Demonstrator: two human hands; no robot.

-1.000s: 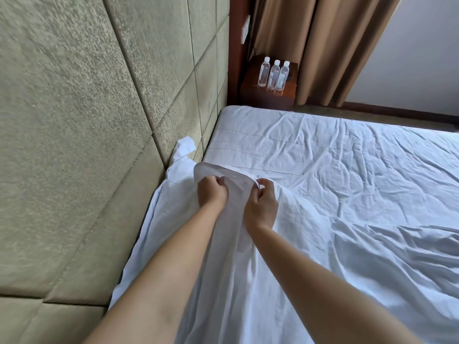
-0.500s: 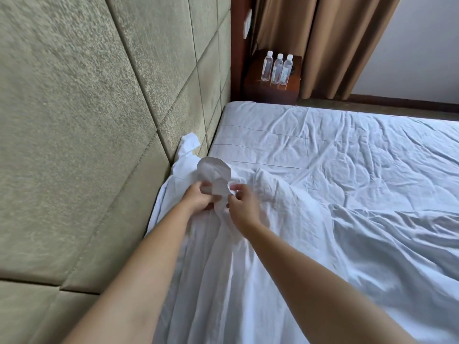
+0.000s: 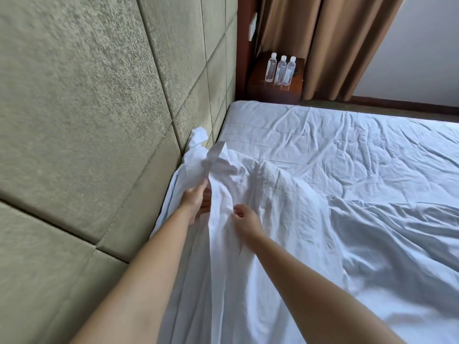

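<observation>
A white duvet cover (image 3: 260, 194) lies bunched at the head of the bed, next to the padded headboard. One corner (image 3: 214, 155) stands up above my hands. My left hand (image 3: 195, 201) grips the cloth just below that corner, its fingers partly hidden in the folds. My right hand (image 3: 244, 218) is a little lower and to the right, its fingertips pinching a fold of the same cloth. A white fitted sheet (image 3: 335, 142) covers the mattress beyond.
The olive padded headboard (image 3: 99, 120) fills the left side. A wooden nightstand (image 3: 275, 88) with three water bottles (image 3: 280, 69) stands past the bed's far corner, beside brown curtains (image 3: 323, 40). More crumpled duvet (image 3: 397, 244) spreads to the right.
Both hands have slid lower down the cloth and moved apart. The raised corner has gone from a rounded loop to a loose upright flap.
</observation>
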